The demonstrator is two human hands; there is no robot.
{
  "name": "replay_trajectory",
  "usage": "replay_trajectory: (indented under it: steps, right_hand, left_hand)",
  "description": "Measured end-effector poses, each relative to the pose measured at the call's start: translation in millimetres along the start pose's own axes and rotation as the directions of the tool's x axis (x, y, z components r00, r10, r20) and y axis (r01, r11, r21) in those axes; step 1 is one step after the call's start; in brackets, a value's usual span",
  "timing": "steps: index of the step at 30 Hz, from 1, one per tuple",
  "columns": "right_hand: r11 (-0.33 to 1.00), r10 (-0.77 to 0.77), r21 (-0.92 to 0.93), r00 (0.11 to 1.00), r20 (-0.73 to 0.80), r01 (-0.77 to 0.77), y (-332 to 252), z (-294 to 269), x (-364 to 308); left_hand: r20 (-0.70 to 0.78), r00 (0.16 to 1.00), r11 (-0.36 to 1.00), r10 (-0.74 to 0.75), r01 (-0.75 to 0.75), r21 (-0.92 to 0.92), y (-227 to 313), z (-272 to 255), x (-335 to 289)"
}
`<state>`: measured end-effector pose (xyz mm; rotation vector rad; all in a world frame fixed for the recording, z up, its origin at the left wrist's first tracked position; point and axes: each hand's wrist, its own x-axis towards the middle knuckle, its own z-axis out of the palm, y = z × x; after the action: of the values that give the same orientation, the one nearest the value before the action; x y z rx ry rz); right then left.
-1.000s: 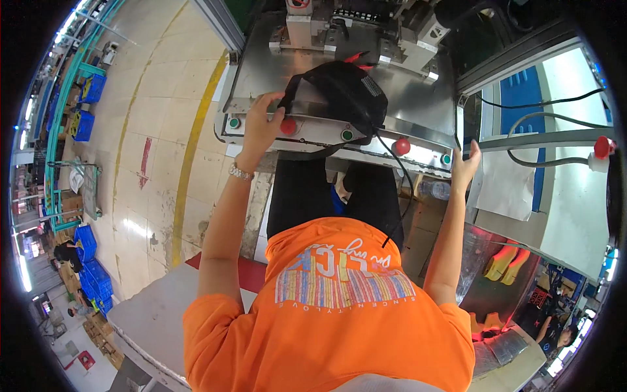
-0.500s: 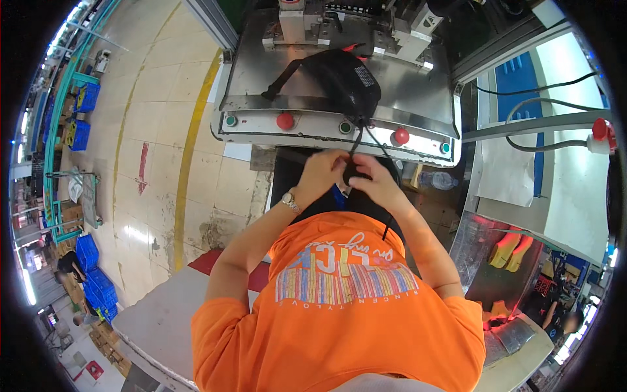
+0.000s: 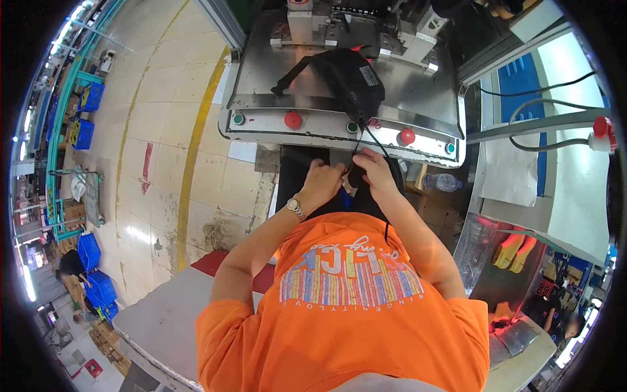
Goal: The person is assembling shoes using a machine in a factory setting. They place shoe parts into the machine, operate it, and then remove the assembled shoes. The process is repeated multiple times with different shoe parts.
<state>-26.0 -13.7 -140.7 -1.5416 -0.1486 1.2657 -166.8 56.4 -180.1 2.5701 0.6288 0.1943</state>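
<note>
A black, soft shoe upper (image 3: 353, 78) lies on the metal top of the machine, its strap-like end pointing left. From its near end, black laces (image 3: 391, 163) run down over the front edge toward my lap. My left hand (image 3: 321, 184) is closed, its thumb and fingers pinched around a lace. Just to its right, my right hand (image 3: 377, 172) also pinches the lace, slightly higher and close to the machine's edge. One loose lace trails past my right wrist to my shirt. My fingers partly hide the held stretch.
Along the machine's front panel (image 3: 261, 123) sit red and green buttons. Metal clamps (image 3: 302, 29) stand at its back. To the right, yellow shoe-shaped pieces (image 3: 513, 253) rest under red light, and a clear plastic bottle (image 3: 441, 182) lies below the machine. Blue crates (image 3: 98, 287) stand far left.
My left hand has dropped a little toward me, while my right hand has risen along the lace. The view has shifted slightly; the shoe upper stays on the machine.
</note>
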Motion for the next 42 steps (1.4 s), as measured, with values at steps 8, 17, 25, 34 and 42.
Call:
replay_trajectory:
  steps: [8,17,25,34,42]
  right_hand:
    - [0.852,-0.371,-0.294,0.896,0.245,0.434,-102,-83,-92]
    - [0.928,-0.242,0.361,0.886,0.396,0.092,48,-114,6]
    - [0.944,-0.157,0.326,0.816,0.557,-0.041,0,-108,-19]
    - [0.997,-0.075,0.017,0.864,0.498,0.076,-45,-174,-38]
    - [0.995,-0.036,-0.060,0.874,0.485,0.074,-100,-210,-53]
  left_hand:
    - [0.305,0.939,0.409,-0.159,0.344,-0.845,53,-12,32]
    - [0.182,0.964,-0.035,-0.195,0.179,-0.983,75,60,74]
    - [-0.268,0.928,0.806,-0.258,0.054,-0.589,95,14,67]
    - [-0.122,0.992,0.851,-0.004,-0.061,-0.522,-15,-63,72]
    - [-0.568,0.802,0.905,-0.184,0.364,0.220,-156,-98,146]
